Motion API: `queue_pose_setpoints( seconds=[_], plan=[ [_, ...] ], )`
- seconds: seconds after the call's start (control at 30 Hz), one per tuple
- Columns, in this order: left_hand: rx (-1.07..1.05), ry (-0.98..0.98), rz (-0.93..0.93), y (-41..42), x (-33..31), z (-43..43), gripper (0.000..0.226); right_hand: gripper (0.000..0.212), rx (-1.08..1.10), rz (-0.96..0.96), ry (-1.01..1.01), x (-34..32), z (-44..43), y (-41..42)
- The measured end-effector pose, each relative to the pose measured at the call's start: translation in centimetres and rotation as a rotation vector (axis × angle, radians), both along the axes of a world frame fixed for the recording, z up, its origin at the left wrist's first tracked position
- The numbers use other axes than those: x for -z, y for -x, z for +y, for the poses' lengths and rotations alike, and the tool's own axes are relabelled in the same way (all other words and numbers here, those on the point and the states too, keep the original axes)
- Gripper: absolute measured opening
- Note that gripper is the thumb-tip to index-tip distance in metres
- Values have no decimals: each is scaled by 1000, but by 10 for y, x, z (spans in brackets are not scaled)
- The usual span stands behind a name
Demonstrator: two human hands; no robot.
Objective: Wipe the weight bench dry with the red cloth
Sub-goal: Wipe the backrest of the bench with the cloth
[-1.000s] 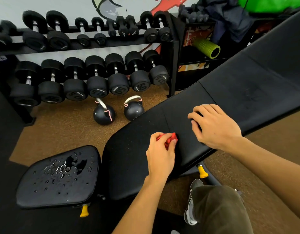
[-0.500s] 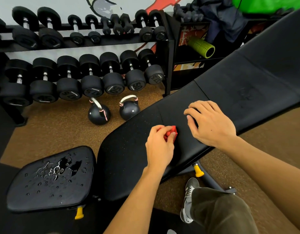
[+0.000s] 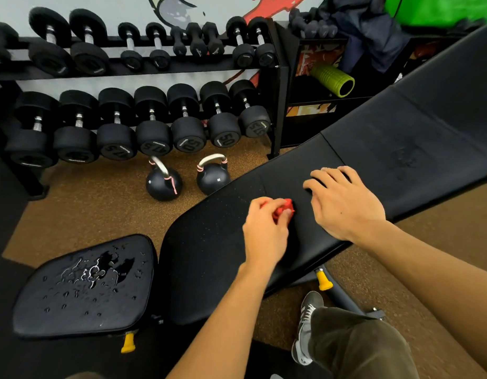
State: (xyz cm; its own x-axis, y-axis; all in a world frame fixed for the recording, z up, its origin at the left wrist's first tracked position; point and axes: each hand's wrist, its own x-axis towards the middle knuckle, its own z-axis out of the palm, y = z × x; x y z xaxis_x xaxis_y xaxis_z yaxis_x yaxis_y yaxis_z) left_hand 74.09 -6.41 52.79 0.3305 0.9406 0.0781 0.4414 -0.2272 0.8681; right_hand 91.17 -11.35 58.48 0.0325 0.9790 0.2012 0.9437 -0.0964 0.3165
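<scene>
The left hand (image 3: 264,236) has its grip closed on the red cloth (image 3: 285,208) for wiping the weight bench (image 3: 209,255), and beside the cloth the right hand (image 3: 345,205) lies flat, fingers loose, probably bracing.

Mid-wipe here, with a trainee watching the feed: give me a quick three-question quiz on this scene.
1. True or false: the right hand grips the bunched red cloth.
2. How many round black kettlebells stand on the brown speckled floor?
3. Pooled water lies on: A the floor; B the small black padded seat; C a kettlebell.
Key: 1 false, the left hand grips it; 2 two; 3 B.
</scene>
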Motion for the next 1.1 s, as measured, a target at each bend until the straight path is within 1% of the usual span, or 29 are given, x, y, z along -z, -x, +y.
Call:
queue_pose_setpoints(
  seconds=[0.07,0.13,0.27,0.37,0.47,0.57,0.63,0.7,0.77,0.87,1.03,1.1],
  plan=[
    [54,-43,-6,6,4,-13,25,47,-14,6,13,-6,2,-2],
    [80,-46,5,19,15,-18,26,45,-37,40,14,-12,8,-6],
    [16,34,54,34,22,7,25,35,-110,46,16,-19,30,-14],
    [-38,66,42,21,12,28,26,38,-154,18,37,-16,48,-18],
    [-28,32,10,0,-1,27,26,37,-175,-16,51,-16,63,-22],
    [28,-21,-4,-2,0,15,25,40,-116,-29,67,-15,74,-22],
    [30,-23,-5,7,10,15,25,49,-44,-36,99,-9,76,-21],
    [-10,12,9,14,17,26,25,59,10,-39,138,-4,77,-21],
    [-59,63,22,12,15,42,24,64,36,-51,160,-3,78,-21],
    [-101,90,-4,-4,3,59,24,67,54,-82,183,-3,79,-21],
    [10,8,-1,-9,-2,45,24,69,48,-97,192,-4,80,-20],
    [-2,9,21,2,9,44,23,69,50,-98,198,-4,80,-19]
  ],
)
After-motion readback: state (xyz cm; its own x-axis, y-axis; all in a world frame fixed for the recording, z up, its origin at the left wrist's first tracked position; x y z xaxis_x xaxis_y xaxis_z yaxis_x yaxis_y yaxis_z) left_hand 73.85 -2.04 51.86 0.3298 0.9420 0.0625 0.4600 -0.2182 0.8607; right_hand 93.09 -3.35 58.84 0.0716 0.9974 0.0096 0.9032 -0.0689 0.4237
